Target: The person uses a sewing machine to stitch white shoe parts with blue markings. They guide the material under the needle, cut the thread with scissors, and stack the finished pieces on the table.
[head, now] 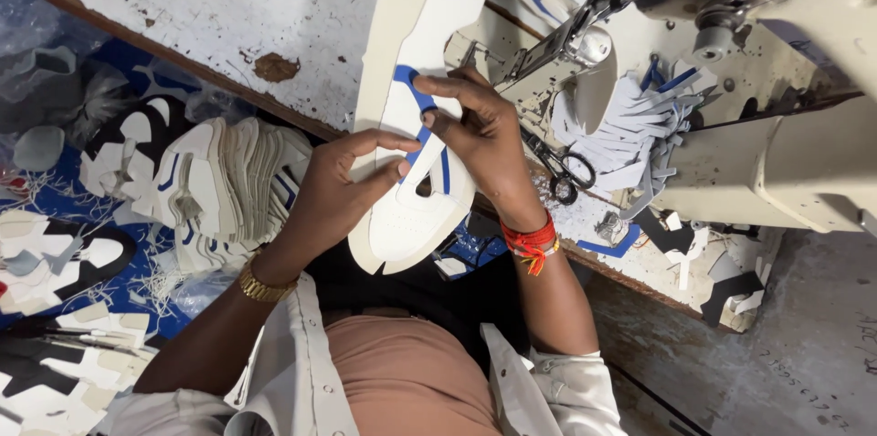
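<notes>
Head view: left hand (343, 182) and right hand (480, 134) both pinched on white shoe upper (411, 207) with blue trim, held over near table edge (183, 61) left of sewing machine (731, 79), not yet under needle

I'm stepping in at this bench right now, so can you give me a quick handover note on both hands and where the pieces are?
Left hand: grip on the white shoe upper piece at its near edge, thumb and fingers pinching it.
Right hand: fingertips pressing the blue strip on the same piece.
The piece lies half on the worn table, its far end by the sewing machine.
Scissors lie right of the hands. Stacked cut uppers sit to the left, below the table edge.
Done: the piece is held flat. Left: it is not yet under the needle.
</notes>
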